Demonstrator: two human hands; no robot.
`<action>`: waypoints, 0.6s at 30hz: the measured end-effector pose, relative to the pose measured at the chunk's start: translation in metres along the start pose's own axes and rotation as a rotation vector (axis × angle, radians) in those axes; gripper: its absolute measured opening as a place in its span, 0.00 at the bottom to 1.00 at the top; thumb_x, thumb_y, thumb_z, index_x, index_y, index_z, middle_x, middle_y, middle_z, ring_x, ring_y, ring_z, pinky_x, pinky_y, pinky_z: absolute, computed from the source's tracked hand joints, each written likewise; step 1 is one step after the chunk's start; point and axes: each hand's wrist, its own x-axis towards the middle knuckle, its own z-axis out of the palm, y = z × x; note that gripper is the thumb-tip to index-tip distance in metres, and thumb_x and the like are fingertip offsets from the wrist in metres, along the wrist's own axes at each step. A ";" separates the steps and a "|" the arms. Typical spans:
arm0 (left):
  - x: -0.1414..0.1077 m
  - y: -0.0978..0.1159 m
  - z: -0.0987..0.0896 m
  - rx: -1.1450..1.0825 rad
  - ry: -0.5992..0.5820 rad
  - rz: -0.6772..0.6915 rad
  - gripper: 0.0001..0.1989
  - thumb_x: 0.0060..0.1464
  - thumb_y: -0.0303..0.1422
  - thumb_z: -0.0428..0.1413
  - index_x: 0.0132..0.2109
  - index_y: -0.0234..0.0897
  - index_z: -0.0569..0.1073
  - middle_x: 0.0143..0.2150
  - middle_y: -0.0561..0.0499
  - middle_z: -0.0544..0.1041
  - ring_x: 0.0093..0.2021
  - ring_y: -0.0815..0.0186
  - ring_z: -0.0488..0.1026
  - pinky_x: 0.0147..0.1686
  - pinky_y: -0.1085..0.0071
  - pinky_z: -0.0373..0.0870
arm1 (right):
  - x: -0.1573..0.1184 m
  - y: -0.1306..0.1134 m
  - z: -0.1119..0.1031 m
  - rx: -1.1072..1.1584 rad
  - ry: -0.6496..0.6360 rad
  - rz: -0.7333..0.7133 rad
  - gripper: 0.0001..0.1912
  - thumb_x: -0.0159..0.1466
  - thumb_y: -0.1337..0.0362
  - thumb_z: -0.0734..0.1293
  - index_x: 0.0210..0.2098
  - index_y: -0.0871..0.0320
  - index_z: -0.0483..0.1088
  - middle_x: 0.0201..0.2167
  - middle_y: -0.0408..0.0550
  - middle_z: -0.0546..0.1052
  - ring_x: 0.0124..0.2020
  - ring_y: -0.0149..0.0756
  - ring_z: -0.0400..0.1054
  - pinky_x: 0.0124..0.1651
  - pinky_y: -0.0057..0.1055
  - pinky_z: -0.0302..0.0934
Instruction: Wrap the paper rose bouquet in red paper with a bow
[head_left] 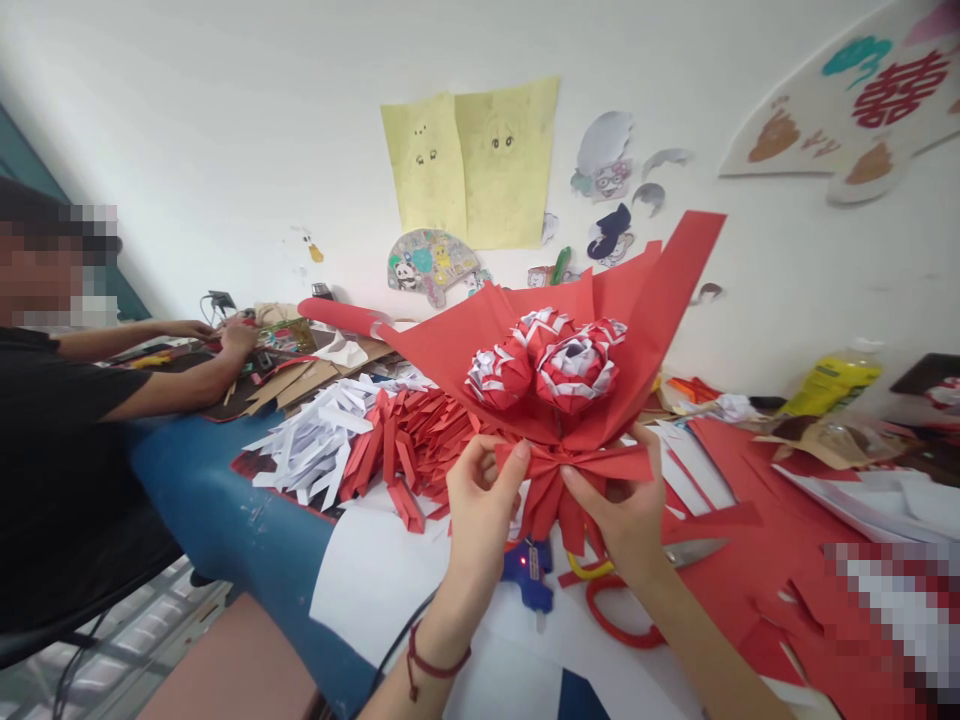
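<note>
A paper bouquet (540,300) stands upright before me, its red wrapping paper spread wide around several folded red-and-white paper flowers (576,372). Across its gathered neck lies a red paper bow (592,464). My left hand (480,490) is closed on the bow's left side, thumb on top. On its right side my right hand (626,510) pinches the same bow, with the thumb near the centre knot. Pleated red paper hangs below. Under the hands are a blue glue gun (534,575) with a red light and scissors (622,610) with red and yellow handles, partly hidden by my right wrist.
Left of the bouquet lie piles of folded white strips (319,435) and red strips (397,450). Red paper sheets (750,560) cover the right side, near a yellow-green bottle (832,378). A co-worker (67,420) sits at the left, hands on other materials.
</note>
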 end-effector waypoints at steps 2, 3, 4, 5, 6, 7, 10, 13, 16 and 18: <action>0.000 0.000 0.001 0.002 0.009 -0.003 0.18 0.51 0.43 0.65 0.31 0.36 0.67 0.22 0.60 0.67 0.17 0.78 0.56 0.15 0.81 0.54 | 0.000 0.001 -0.001 0.004 0.003 0.008 0.35 0.50 0.64 0.78 0.54 0.51 0.62 0.41 0.45 0.76 0.40 0.39 0.75 0.46 0.39 0.73; 0.000 0.000 0.001 0.002 0.014 -0.002 0.19 0.51 0.44 0.65 0.31 0.36 0.67 0.22 0.60 0.67 0.17 0.78 0.56 0.15 0.81 0.54 | 0.000 0.002 -0.001 0.004 0.005 0.009 0.36 0.51 0.64 0.79 0.55 0.51 0.62 0.42 0.45 0.76 0.41 0.39 0.75 0.47 0.39 0.73; 0.000 -0.001 0.002 0.003 0.017 0.002 0.19 0.51 0.44 0.65 0.31 0.36 0.67 0.22 0.60 0.66 0.17 0.78 0.56 0.15 0.81 0.54 | 0.000 0.003 -0.002 0.004 0.003 0.012 0.36 0.51 0.64 0.78 0.56 0.51 0.62 0.43 0.45 0.76 0.41 0.39 0.75 0.48 0.40 0.73; 0.001 -0.001 0.002 0.005 0.020 0.005 0.19 0.51 0.44 0.65 0.31 0.36 0.67 0.22 0.60 0.66 0.17 0.78 0.56 0.15 0.81 0.54 | 0.000 0.004 -0.002 0.003 0.004 0.016 0.37 0.51 0.64 0.78 0.56 0.51 0.62 0.43 0.46 0.76 0.42 0.40 0.75 0.49 0.40 0.72; 0.001 -0.001 0.002 0.007 0.022 0.008 0.19 0.51 0.44 0.65 0.32 0.36 0.67 0.22 0.60 0.66 0.17 0.78 0.56 0.15 0.80 0.54 | 0.000 0.004 -0.002 0.002 0.005 0.020 0.37 0.51 0.64 0.78 0.56 0.51 0.62 0.43 0.46 0.76 0.42 0.40 0.75 0.50 0.41 0.72; 0.001 -0.001 0.003 0.008 0.024 0.011 0.19 0.51 0.44 0.65 0.31 0.36 0.68 0.22 0.60 0.66 0.17 0.78 0.56 0.15 0.80 0.54 | 0.000 0.005 -0.003 0.000 0.008 0.021 0.37 0.51 0.63 0.78 0.57 0.51 0.62 0.44 0.47 0.76 0.43 0.41 0.75 0.51 0.43 0.71; 0.002 -0.002 0.004 0.002 0.027 0.024 0.19 0.50 0.45 0.66 0.31 0.36 0.68 0.22 0.60 0.66 0.17 0.78 0.56 0.15 0.80 0.54 | 0.000 0.006 -0.002 -0.010 0.020 0.021 0.38 0.50 0.62 0.78 0.57 0.52 0.62 0.47 0.48 0.75 0.46 0.42 0.74 0.53 0.44 0.70; 0.003 -0.002 0.005 -0.020 0.032 0.030 0.19 0.49 0.44 0.66 0.31 0.36 0.68 0.21 0.60 0.66 0.16 0.78 0.56 0.15 0.80 0.54 | 0.000 0.006 -0.001 -0.005 0.021 0.029 0.39 0.51 0.61 0.78 0.58 0.51 0.61 0.48 0.49 0.75 0.47 0.41 0.74 0.54 0.44 0.69; 0.004 -0.003 0.005 -0.038 0.033 0.021 0.18 0.49 0.43 0.66 0.31 0.36 0.68 0.21 0.60 0.66 0.16 0.78 0.56 0.14 0.81 0.54 | 0.000 0.006 0.000 0.008 0.024 0.039 0.39 0.51 0.61 0.78 0.59 0.50 0.60 0.51 0.49 0.74 0.48 0.41 0.74 0.56 0.44 0.69; 0.006 -0.003 0.005 -0.041 0.028 0.022 0.18 0.50 0.43 0.66 0.32 0.36 0.68 0.22 0.60 0.67 0.16 0.78 0.57 0.14 0.81 0.54 | 0.000 0.008 -0.001 0.000 0.025 0.037 0.40 0.51 0.61 0.78 0.59 0.50 0.60 0.52 0.50 0.74 0.49 0.41 0.74 0.56 0.44 0.68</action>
